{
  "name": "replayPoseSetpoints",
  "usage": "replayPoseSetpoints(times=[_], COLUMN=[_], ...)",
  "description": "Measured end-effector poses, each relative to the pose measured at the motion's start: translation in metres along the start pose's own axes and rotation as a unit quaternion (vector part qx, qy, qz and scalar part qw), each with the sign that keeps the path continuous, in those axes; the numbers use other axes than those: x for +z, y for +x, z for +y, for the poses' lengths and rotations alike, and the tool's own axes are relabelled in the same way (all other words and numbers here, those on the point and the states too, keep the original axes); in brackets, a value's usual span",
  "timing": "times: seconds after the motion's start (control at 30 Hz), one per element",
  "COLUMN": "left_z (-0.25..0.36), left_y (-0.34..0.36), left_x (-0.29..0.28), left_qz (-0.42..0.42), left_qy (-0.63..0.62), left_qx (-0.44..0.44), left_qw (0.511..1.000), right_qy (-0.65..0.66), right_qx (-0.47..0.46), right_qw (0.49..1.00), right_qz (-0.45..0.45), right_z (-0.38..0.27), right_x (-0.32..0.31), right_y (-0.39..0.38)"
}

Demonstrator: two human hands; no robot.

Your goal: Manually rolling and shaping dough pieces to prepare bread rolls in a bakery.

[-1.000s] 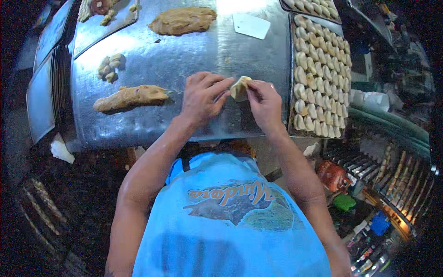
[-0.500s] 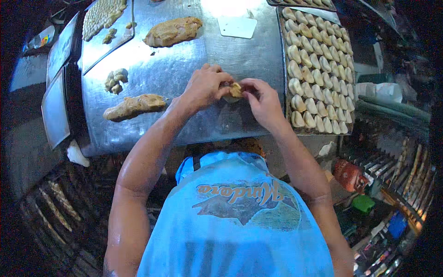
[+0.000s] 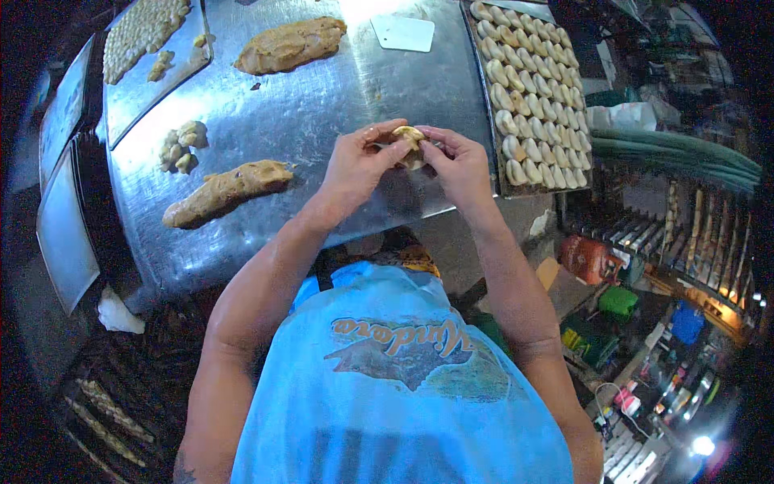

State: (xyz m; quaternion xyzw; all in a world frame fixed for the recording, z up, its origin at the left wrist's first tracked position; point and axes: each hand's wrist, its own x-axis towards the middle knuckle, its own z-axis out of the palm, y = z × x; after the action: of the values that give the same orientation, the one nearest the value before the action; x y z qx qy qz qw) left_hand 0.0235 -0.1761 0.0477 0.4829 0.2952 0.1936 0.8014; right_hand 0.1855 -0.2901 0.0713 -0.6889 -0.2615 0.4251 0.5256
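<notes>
Holding a small dough piece [image 3: 412,137] between left hand [image 3: 360,165] and right hand [image 3: 458,161], pinched narrow, over the near side of the desk [image 3: 294,121]. Now gripped closer from both sides and less spread than a moment ago; apparently nearer to folded, though hard to tell from this angle. Flanked leftward by a brown roll [image 3: 230,192] and small lumps [image 3: 184,147], rightward by rows of pale pieces [image 3: 533,151].

A small, pale yellowish dough piece [image 3: 412,137] sits between the fingers [image 3: 393,154].
</notes>
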Motion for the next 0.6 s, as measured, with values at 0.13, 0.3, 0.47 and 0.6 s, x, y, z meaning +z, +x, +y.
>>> replayPoseSetpoints(times=[0.13, 0.3, 0.47, 0.6], left_z=[0.001, -0.032, -0.019, -0.031], left_y=[0.003, 0.022, 0.034, 0.026], left_x=[0.013, 0.029, 0.049, 0.047], left_qz=[0.034, 0.073, 0.132, 0.105], left_qy=[0.043, 0.12, 0.21, 0.364], left_qx=[-0.018, 0.094, -0.045, 0.036], left_qw=[0.998, 0.986, 0.968, 0.925], right_qy=[0.039, -0.124, -0.159, -0.225], right_qx=[0.042, -0.06, -0.088, -0.103], right_qw=[0.998, 0.989, 0.983, 0.968], right_qz=[-0.023, 0.054, 0.004, -0.037], right_z=[-0.004, 0.016, 0.036, 0.032], right_x=[-0.007, -0.015, -0.041, -0.066], right_y=[-0.006, 0.002, 0.007, 0.028])
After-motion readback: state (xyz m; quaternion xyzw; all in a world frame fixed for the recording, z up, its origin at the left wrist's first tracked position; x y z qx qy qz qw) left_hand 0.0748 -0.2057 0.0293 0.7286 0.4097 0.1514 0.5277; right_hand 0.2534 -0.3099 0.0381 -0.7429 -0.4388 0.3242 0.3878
